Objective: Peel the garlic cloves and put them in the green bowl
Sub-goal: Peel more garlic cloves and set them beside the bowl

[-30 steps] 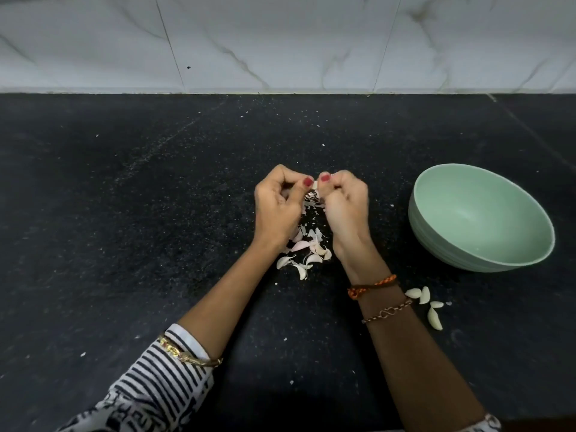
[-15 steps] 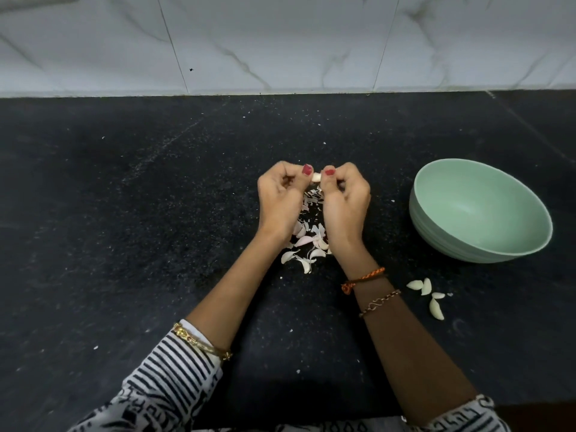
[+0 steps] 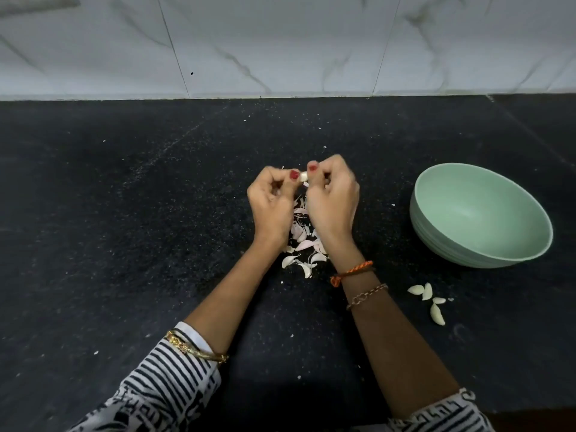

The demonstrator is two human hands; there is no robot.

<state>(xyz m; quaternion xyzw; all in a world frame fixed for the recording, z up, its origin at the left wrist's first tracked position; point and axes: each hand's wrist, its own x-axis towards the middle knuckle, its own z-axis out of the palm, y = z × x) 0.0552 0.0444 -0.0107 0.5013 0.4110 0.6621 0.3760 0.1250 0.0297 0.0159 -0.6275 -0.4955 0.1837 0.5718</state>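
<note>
Peeling: both thumbs are pinching one garlic clove (image 3: 303, 176) mid-frame.
Left hand (image 3: 270, 203): gripping it.
Right hand (image 3: 332, 203): gripping it too.
Green bowl (image 3: 530, 256): sitting empty at right.
Risk: slippery clove may be popping out.

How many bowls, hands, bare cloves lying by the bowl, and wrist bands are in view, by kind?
Green bowl: 1
Hands, left hand and right hand: 2
Peeled cloves by the bowl: 4
Wrist bands: 3
Total: 10
</note>
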